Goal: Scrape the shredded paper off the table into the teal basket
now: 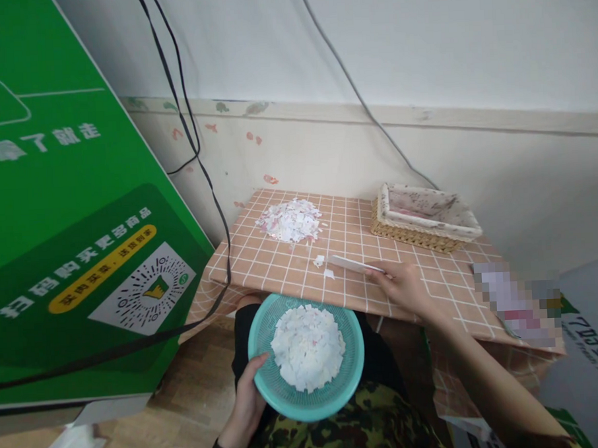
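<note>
My left hand (251, 392) grips the left rim of a round turquoise plastic basket (356, 373), its thumb over the edge. The basket rests at my lap, below the table's front edge, with a heap of white paper scraps (309, 346) inside. Over the table, my right hand (403, 287) is closed on one end of a flat, pale, blade-like strip (349, 264); its exact kind is unclear. The strip's far end is beside two small loose paper scraps (329, 274). Farther back lies a larger pile of white and pinkish paper scraps (291, 220).
A checked brown cloth covers the table (348, 215). At its back right stands a lined wicker basket (418, 237). A blurred flat item (511, 307) lies at the right edge. A green panel (54, 195) and a hanging black strap (213, 195) are at left.
</note>
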Tool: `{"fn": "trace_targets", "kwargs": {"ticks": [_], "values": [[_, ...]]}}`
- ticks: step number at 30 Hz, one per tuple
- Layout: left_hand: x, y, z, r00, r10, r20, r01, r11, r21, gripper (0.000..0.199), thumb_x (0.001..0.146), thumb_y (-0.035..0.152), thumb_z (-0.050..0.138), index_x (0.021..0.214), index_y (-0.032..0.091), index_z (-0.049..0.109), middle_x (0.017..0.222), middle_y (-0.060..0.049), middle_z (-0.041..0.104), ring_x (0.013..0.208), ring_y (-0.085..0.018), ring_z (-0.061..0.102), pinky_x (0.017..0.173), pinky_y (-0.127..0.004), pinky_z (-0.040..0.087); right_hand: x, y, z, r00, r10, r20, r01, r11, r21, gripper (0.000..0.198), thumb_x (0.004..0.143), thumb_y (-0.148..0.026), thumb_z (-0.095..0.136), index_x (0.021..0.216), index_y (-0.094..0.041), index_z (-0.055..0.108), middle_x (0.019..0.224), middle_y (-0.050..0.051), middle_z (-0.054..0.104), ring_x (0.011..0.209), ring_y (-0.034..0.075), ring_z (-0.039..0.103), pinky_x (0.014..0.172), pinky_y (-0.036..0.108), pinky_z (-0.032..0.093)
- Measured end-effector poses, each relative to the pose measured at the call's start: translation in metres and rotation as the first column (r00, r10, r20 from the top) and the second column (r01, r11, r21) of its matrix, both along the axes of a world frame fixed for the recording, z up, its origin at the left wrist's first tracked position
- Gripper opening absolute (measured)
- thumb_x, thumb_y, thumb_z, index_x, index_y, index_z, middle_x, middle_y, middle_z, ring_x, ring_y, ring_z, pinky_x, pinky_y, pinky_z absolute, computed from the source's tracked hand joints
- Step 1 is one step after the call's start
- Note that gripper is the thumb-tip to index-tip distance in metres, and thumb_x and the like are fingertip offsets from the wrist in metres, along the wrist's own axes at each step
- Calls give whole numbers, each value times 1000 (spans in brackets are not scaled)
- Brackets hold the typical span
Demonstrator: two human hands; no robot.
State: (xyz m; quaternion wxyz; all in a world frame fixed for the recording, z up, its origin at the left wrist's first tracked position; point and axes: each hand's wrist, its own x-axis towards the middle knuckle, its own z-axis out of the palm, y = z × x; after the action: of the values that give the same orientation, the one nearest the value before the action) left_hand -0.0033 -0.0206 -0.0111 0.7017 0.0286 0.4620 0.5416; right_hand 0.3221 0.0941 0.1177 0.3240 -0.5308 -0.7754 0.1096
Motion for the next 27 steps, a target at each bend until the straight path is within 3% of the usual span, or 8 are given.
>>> {"fn": "trace_targets", "kwargs": {"ticks": [6,11,14,22,24,27], "values": [[3,5,18,1000,3,-17,-2,1000,20,23,72,17,63,92,8,69,93,-12,74,87,-26,68,89,-37,49,-13,-21,4,988,141,64,-138,989,-47,25,89,-31,46,99,-22,68,84,3,72,65,14,65,59,24,47],[3,7,19,999,2,-47,-1,999,34,21,71,17,64,89,8,69,91,-12,74,80,-26,69,84,-39,51,-7,-18,0,998,35,49,-37,998,45,24,88,-31,48,95,-19,68,83,5,72,68,16,66,61,26,48],[3,7,21,999,-12,-39,14,998,55,23,72,19,63,92,8,68,90,-11,74,81,-26,69,84,-39,51,-9,-18,-4,997,38,72,-42,998,54,25,89,-30,48,98,-20,68,83,5,72,69,18,66,61,27,48],[3,8,27,999,-43,-27,44,997,57,23,72,22,63,90,9,68,84,-9,75,76,-23,68,81,-36,51,-27,-50,4,971,238,2,-238,971,-12,26,89,-29,47,105,-24,66,92,5,71,79,19,67,69,29,50],[2,7,26,998,-60,-18,61,996,67,23,72,22,63,91,9,68,83,-8,74,75,-23,68,80,-36,51,-24,-44,4,984,177,-20,-177,984,4,24,88,-30,49,100,-22,68,88,5,72,74,18,67,65,27,49],[2,6,24,996,-85,-20,86,993,77,28,73,23,63,97,9,67,88,-9,74,77,-23,68,79,-36,51,-17,-18,0,999,-30,-34,32,998,50,28,88,-35,48,92,-19,70,78,6,71,62,18,64,55,27,44]]}}
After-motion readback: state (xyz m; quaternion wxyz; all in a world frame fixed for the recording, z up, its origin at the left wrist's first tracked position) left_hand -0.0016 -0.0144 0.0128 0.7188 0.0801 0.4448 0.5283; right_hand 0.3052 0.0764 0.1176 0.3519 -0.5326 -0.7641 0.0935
